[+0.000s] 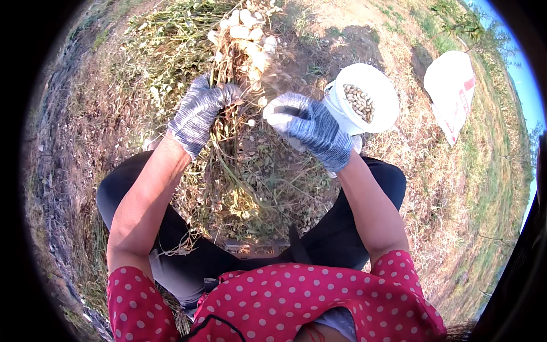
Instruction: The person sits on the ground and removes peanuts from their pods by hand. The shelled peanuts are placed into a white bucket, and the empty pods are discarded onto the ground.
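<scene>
Wearing a grey knitted glove, my left hand grips a bunch of peanut plants by the stems near the roots. Pale peanut pods cluster at the bunch's upper end, while leafy stalks hang below the fist. My right hand, gloved alike, is in the air just right of the bunch with its fingers curled in. Whether anything is inside those fingers is hidden. Behind the right wrist stands a white plastic bucket, tilted in view, with loose peanut pods at its bottom.
Further right, a white sack with red print rests on the dry grass. A heap of pulled peanut plants lies ahead on the left. My bent legs flank the plant litter on the ground.
</scene>
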`<state>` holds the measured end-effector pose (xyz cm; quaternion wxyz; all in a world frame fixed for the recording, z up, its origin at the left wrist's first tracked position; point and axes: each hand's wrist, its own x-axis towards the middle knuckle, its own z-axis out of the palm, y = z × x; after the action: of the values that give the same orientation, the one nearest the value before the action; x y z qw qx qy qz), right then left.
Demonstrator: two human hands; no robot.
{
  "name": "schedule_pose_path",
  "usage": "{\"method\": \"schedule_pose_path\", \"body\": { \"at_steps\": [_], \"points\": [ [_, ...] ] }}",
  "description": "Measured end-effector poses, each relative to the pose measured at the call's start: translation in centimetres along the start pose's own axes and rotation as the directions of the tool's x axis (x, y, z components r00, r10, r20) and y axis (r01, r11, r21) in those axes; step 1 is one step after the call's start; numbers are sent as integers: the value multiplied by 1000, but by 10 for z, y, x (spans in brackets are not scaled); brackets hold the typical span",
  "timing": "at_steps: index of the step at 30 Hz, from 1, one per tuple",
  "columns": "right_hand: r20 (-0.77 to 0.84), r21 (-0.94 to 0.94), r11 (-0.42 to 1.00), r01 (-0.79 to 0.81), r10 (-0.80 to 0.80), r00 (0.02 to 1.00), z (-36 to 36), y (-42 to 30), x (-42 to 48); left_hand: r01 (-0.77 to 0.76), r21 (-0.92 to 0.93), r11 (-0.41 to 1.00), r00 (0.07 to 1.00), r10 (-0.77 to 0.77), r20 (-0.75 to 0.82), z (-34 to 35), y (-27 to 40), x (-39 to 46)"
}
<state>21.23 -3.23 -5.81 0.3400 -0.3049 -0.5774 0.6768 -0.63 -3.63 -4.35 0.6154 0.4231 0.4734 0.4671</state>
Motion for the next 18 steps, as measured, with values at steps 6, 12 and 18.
{"method": "schedule_pose_path", "body": {
  "at_steps": [6, 12, 18],
  "points": [
    [-36, -558, 829, -20, 1, 999, 31, 6, 3, 14, 99, 995, 997, -21, 78, 7, -1, -3],
    [-100, -582, 812, -29, -37, 994, 23, -5, -4, -53, 121, 991, 995, 43, 87, 8, -1, 0],
    [-162, 360, 928, 95, -38, 986, -13, -28, -20, -34, 222, 974, 999, 35, 1, 1, -20, 12]
  ]
}}
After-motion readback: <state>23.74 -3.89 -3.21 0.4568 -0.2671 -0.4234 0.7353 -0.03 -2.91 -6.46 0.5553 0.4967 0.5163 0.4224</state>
